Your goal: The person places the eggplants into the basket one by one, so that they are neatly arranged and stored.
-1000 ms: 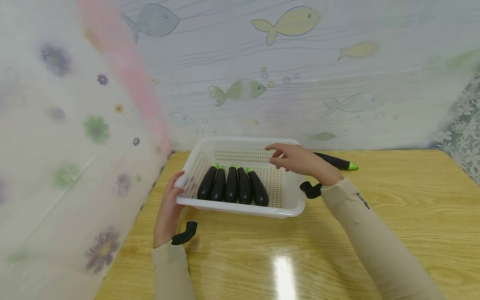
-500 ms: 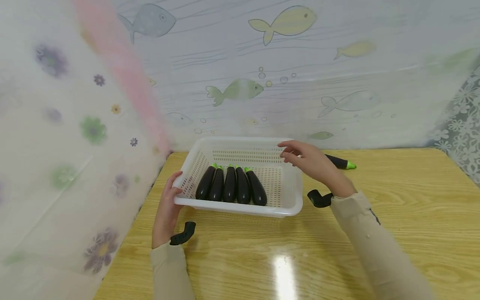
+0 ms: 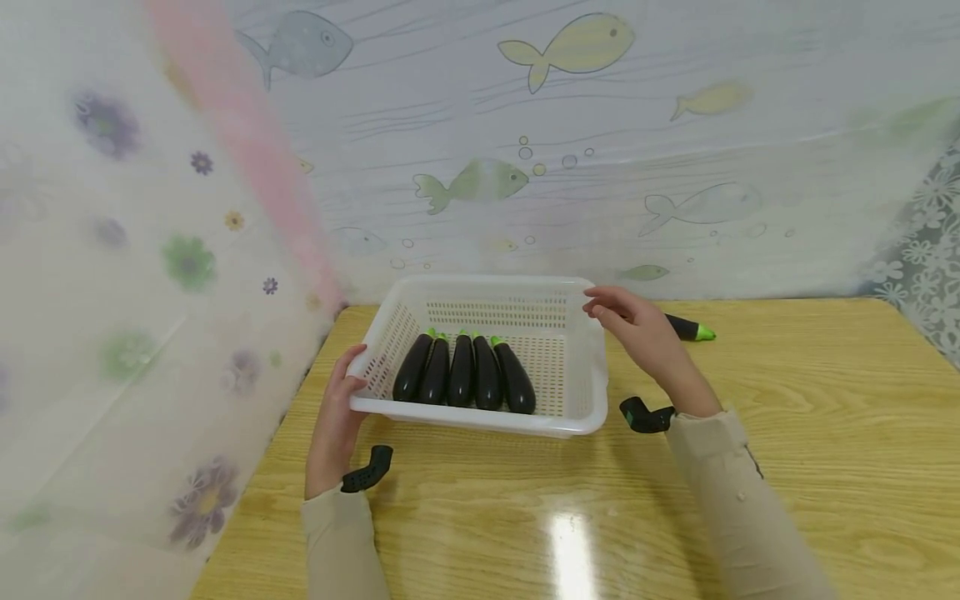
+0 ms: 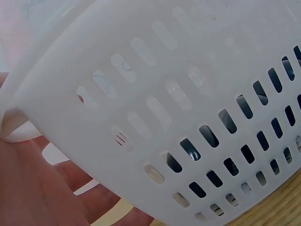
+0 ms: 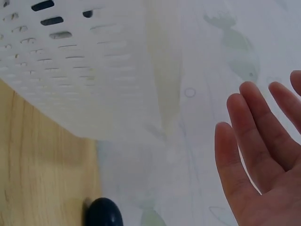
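Note:
A white plastic basket (image 3: 480,417) with slotted walls holds several dark eggplants (image 3: 462,375) lying side by side, their green stem ends toward the back. At its left side my left hand (image 3: 332,425) grips the rim; in the left wrist view the fingers (image 4: 70,176) reach along the outside of the wall. My right hand (image 3: 643,340) is beside the basket's right rim, fingers spread and relaxed, holding nothing. Behind that hand, one more eggplant (image 3: 686,327) lies on the table, partly hidden; its rounded dark end (image 5: 104,214) shows in the right wrist view.
The wooden table (image 3: 810,417) extends to the right and front. A fish-printed curtain (image 3: 480,100) hangs at the back, and a flower-printed one (image 3: 142,333) borders the left edge. Each wrist carries a black mount (image 3: 647,415).
My right hand has moved right, from over the basket's inside to its right rim, uncovering the basket's right end. My left hand stays on the rim, and the eggplants keep their places.

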`<act>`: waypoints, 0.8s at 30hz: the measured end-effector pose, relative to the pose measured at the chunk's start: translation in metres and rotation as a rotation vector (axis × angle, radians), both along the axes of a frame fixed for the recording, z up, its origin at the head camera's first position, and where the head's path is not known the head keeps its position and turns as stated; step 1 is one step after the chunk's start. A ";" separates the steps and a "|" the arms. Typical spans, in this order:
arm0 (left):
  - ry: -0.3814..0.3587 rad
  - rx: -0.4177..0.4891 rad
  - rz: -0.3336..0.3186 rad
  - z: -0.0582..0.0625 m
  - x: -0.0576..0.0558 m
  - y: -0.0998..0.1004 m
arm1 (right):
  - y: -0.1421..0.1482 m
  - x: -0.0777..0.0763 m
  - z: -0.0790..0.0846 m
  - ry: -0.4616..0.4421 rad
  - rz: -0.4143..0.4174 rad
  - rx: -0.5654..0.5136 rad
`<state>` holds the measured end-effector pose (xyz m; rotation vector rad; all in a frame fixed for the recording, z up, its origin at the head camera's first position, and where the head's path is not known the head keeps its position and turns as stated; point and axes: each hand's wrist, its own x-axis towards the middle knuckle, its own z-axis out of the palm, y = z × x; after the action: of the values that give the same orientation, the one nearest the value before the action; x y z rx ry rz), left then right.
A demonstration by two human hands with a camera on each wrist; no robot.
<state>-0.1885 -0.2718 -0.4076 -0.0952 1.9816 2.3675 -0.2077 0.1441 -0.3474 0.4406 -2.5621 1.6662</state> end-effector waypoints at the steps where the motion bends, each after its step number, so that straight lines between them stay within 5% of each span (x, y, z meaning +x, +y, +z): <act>1: -0.004 -0.001 0.005 0.000 0.000 0.000 | 0.001 0.000 -0.001 -0.006 -0.001 -0.015; 12: -0.012 -0.016 0.011 -0.002 0.002 -0.001 | 0.005 0.009 -0.003 -0.044 -0.047 -0.145; 24: 0.010 -0.022 0.004 0.002 0.002 0.002 | 0.026 -0.010 -0.052 -0.058 -0.114 -0.136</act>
<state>-0.1861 -0.2700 -0.4054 -0.0891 2.0136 2.3542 -0.2181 0.1702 -0.3995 0.2367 -2.4410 1.8223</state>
